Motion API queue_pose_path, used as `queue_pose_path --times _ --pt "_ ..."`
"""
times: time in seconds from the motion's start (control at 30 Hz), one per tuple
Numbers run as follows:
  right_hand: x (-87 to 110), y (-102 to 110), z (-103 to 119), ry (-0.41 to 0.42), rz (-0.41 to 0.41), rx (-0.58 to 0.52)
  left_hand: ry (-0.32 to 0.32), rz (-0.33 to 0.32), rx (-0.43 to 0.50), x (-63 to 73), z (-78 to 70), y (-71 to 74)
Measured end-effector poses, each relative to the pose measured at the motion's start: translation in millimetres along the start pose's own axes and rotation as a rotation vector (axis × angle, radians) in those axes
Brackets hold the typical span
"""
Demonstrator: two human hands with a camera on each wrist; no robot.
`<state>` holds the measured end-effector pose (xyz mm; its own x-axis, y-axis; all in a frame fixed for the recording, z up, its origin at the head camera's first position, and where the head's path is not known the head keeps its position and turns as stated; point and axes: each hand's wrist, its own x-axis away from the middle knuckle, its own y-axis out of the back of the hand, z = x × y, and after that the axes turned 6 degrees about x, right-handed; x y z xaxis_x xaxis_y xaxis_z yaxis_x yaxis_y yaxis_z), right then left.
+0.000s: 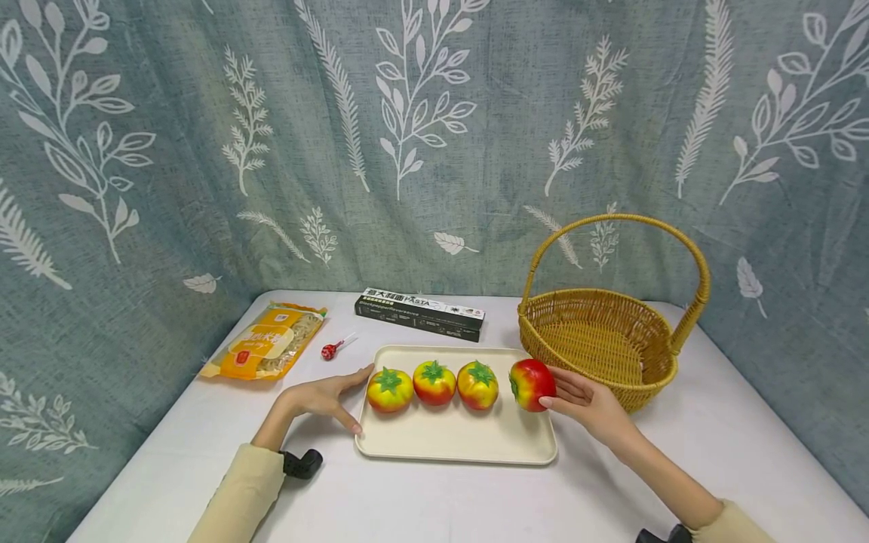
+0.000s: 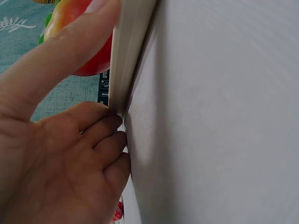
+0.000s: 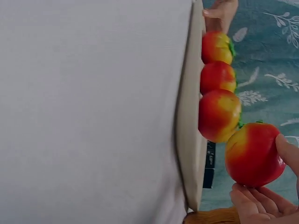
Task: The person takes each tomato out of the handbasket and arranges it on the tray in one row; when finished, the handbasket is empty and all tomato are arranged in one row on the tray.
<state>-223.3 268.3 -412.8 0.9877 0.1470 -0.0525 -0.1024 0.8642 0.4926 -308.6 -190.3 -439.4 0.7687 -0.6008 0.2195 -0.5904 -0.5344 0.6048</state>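
Note:
My right hand (image 1: 587, 403) holds a red-and-yellow tomato (image 1: 532, 385) over the right end of the cream tray (image 1: 458, 445), its green leafy top turned leftward. Thumb and fingers grip it from the right; in the right wrist view this tomato (image 3: 254, 156) is apart from the tray's surface. Three more tomatoes, the left one (image 1: 390, 390), the middle one (image 1: 434, 383) and the right one (image 1: 477, 386), sit in a row on the tray, leaves up. At the tray's left edge rests my left hand (image 1: 320, 400), thumb and fingers spread along the rim.
A wicker basket (image 1: 597, 298) with a tall handle stands behind my right hand. Behind the tray lies a black pasta box (image 1: 419, 313). A red lollipop (image 1: 330, 351) and an orange noodle bag (image 1: 268, 343) lie at the back left. A leaf-patterned curtain (image 1: 434, 151) hangs behind the table.

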Motion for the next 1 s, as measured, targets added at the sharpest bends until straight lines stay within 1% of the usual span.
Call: queue_pose_path --times 0.1,0.17,0.3,0.43,0.5,0.7,0.83,1.0 --pt "-3.1 -7 -5 -0.019 -0.001 0.042 0.004 -0.001 0.002 0.0 0.5 -0.1" --pt "-5.3 -10 -7 -0.016 -0.006 0.079 0.003 0.0 0.001 0.1 0.9 -0.2" --pt "-8.2 -15 -11 0.017 -0.017 0.143 -0.007 0.0 0.001 0.1 1.4 -0.3" --pt "-8.6 -18 -11 0.07 -0.023 0.165 -0.01 0.001 0.002 0.1 1.0 -0.3" --pt "-8.7 -20 -12 0.09 -0.029 0.193 -0.006 0.0 0.004 0.2 0.7 -0.3" --pt "-10.0 -20 -12 0.104 -0.038 0.295 0.003 -0.002 0.007 0.6 -0.4 -0.5" --pt "-9.6 -20 -10 0.113 -0.039 0.318 0.006 -0.003 0.006 0.5 -0.7 -0.6" --pt "-9.9 -21 -9 0.093 -0.023 0.266 0.006 -0.004 0.002 0.1 -0.3 -0.5"
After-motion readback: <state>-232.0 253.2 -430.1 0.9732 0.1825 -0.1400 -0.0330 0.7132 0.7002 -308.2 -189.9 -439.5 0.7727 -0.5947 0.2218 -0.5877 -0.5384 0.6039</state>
